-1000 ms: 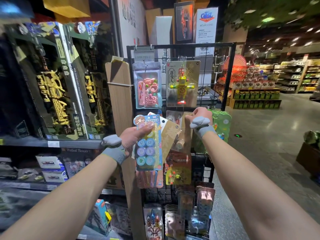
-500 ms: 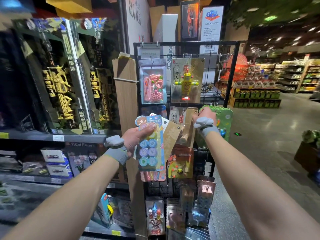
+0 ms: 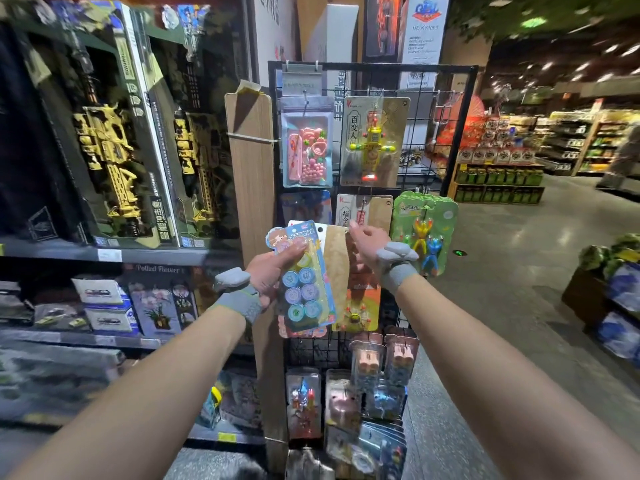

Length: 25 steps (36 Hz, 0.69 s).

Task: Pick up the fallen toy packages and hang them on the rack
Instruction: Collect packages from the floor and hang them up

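Toy packages [image 3: 313, 306], at least three, fanned in front of the wire rack [image 3: 464, 133]. Left hand [image 3: 273, 271] grips them, thumb on the blue stamp pack [image 3: 294, 296]. Right hand [image 3: 369, 244] is at the tan card [image 3: 337, 265] top, can't tell if it's pinching. Two packs [image 3: 306, 150] hang on the top row.

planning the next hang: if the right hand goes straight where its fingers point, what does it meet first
Probably the beige carded package hanging on the rack just above the right hand; depth is unclear.
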Available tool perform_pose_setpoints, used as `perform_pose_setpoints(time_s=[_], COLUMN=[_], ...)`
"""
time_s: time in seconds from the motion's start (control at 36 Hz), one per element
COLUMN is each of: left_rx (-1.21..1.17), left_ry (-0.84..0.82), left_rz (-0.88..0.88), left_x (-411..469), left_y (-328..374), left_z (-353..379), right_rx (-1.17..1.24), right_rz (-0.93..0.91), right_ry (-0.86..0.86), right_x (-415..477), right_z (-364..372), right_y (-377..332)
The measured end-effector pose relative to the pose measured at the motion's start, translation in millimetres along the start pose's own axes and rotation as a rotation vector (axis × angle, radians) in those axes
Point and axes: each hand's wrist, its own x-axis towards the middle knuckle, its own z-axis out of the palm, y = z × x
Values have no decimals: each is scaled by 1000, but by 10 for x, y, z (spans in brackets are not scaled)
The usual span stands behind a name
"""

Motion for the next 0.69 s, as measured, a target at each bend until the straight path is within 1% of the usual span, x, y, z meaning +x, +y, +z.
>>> perform_pose_setpoints(time_s=[0.14, 0.33, 0.5, 0.61, 0.69], left_rx=[27, 82, 126, 115, 111], left_ry=[-20, -75, -106, -65, -37], left_rz=[-33, -16, -14, -8, 7], left_x=[-69, -88, -40, -19, 26], left_y=[-31, 5, 53, 84, 112], left_z=[44, 108, 111, 79, 19], right_rx=[72, 38, -26, -75, -115], right_rz=[-23, -12, -80, -101, -130], right_ry=[-111, -39, 1, 53, 122], right_x=[-97, -135, -83, -7, 29], right_z=[16, -46, -103, -180, -289], right_y=[112, 97, 61, 60, 38])
